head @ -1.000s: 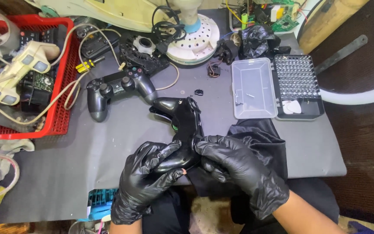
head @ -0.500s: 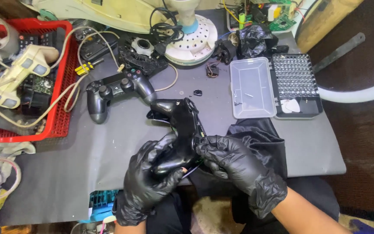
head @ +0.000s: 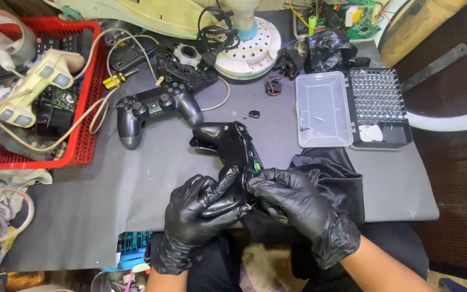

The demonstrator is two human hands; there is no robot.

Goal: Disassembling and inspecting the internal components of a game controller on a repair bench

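Left hand (head: 204, 213) and right hand (head: 293, 208), both in black gloves, meet over the near edge of the mat (head: 136, 184); together they clamp a black gamepad (head: 231, 148), the left wrapped round its near grip, the right pinching its right flank where a sliver of green board shows at the seam; the far grip juts free toward mid-mat. Judged from its build, the gamepad is light and stiff, smooth plastic likely slick against glove; the shell seems partly open, so the exposed board and any wire beside it look fragile; hold is best taken on the two grips, not on the seam. A second gamepad (head: 155, 111) lies well apart, up and left; beside it a red basket (head: 90, 92) of parts; to the right a clear lid (head: 322, 111) touches a bit tray (head: 379, 108); a black cloth (head: 333, 173) lies just beside the right hand.
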